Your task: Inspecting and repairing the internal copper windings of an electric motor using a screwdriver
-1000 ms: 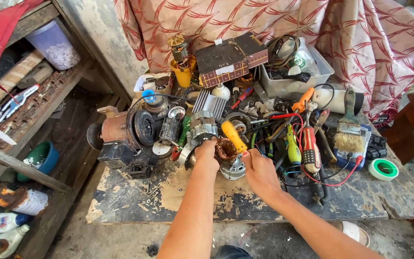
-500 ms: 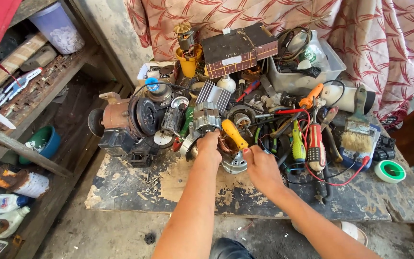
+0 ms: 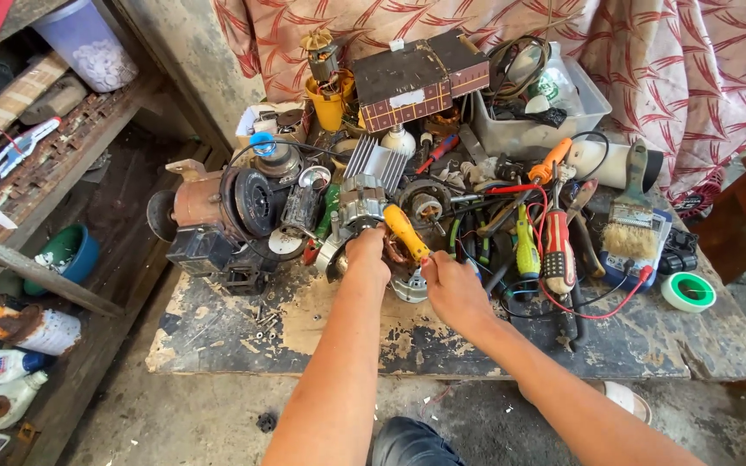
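Both hands work at a small motor part near the front of a crowded desk (image 3: 218, 345).

Head view: the left hand (image 3: 366, 259) has its fingers closed on the metal motor housing (image 3: 357, 211); the right hand (image 3: 451, 289) grips a yellow-handled screwdriver (image 3: 406, 231), fingers clamped round it. Tools and wires crowd right up behind the hands. Bare desk shows only along the front edge, left and right of the arms. A paintbrush (image 3: 632, 216) lies well apart.

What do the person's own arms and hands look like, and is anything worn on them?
Both forearms are bare to the frame edge: no sleeves, gloves, watch or bands visible. The left hand and right hand are ungloved too, with no rings that I can make out.
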